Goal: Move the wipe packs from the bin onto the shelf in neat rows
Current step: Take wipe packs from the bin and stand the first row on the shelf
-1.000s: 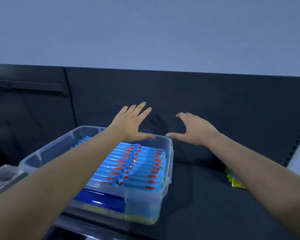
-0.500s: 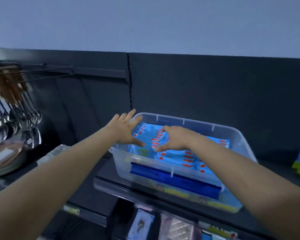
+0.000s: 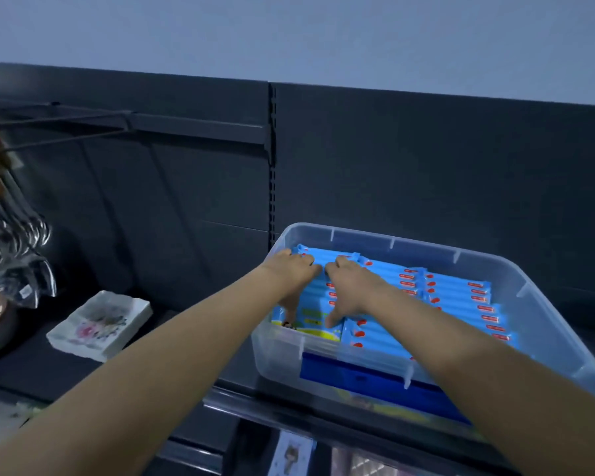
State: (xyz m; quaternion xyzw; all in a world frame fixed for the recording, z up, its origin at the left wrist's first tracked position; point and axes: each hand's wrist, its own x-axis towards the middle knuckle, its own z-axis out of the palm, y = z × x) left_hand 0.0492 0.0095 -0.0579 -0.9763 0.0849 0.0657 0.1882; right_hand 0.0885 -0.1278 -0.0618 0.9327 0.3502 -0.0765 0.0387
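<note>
A clear plastic bin [image 3: 543, 324] stands on the dark shelf [image 3: 193, 324], filled with rows of blue wipe packs [image 3: 461, 297] standing on edge. Both my hands are inside the bin at its left end. My left hand [image 3: 294, 273] and my right hand [image 3: 349, 286] lie side by side over the leftmost row of packs [image 3: 315, 319]. Their fingers curl over the far end of the row and the thumbs press on its near end, gripping a bundle of packs between them.
A white tissue pack with a flower print [image 3: 100, 324] lies on the shelf left of the bin. Metal ladles and utensils [image 3: 11, 235] hang at the far left. Bare dark shelf lies between the tissue pack and the bin. A yellow-green item shows at the right edge.
Both hands dropped from above the bin into its left end and closed around a row of packs. The view swung left, so the bin sits further right.
</note>
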